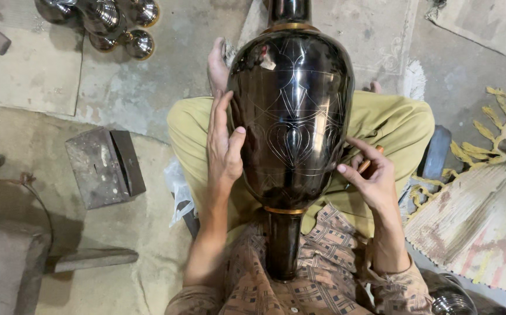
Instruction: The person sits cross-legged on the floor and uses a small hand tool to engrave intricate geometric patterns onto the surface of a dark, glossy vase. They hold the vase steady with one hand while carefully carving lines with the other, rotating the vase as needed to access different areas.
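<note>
- Both hands steady a large black vase (291, 116) lying across the person's lap: the left hand (224, 146) lies flat and open against its side, while the right hand (370, 175) pinches a thin orange-tipped tool (365, 166) beside it.
- Fine pale lines already cover the middle of the vase with heart and leaf shapes.
- Toward the lower end near the gold band (285, 210), the black surface looks mostly plain, so engraving seems partway done.
- Shiny metal pots (104, 20) sit on the floor (136, 87), well apart.

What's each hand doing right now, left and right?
Left hand: open, palm flat against the large black engraved metal vase.
Right hand: closed on a thin orange-handled tool, thumb touching the vase.
</note>
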